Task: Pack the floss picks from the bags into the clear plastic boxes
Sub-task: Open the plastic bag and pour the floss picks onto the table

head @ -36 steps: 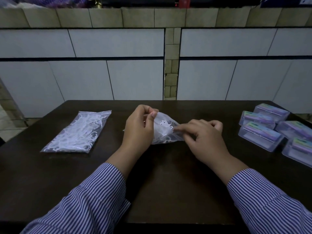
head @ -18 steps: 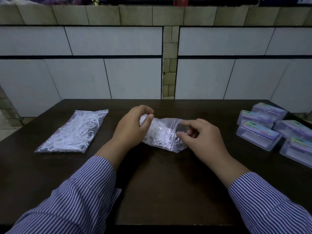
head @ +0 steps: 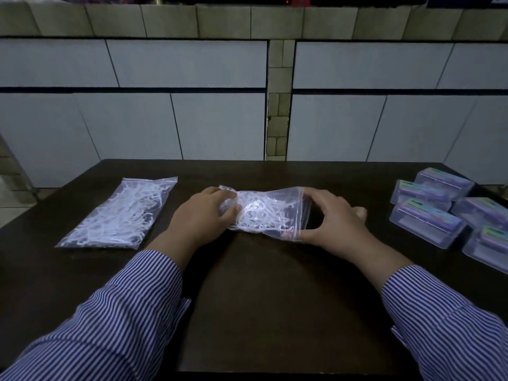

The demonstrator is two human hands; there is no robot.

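Centrally, hands gripping bag [head: 270, 213], left [head: 204, 215], right [head: 334, 218], spare bag [head: 121, 214], boxes [head: 439, 213] aside

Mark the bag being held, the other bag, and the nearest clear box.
held bag [head: 264, 213], head view, middle of the picks inside
second bag [head: 123, 215], head view, centre of its flat face
nearest clear box [head: 486, 250], head view, its lid
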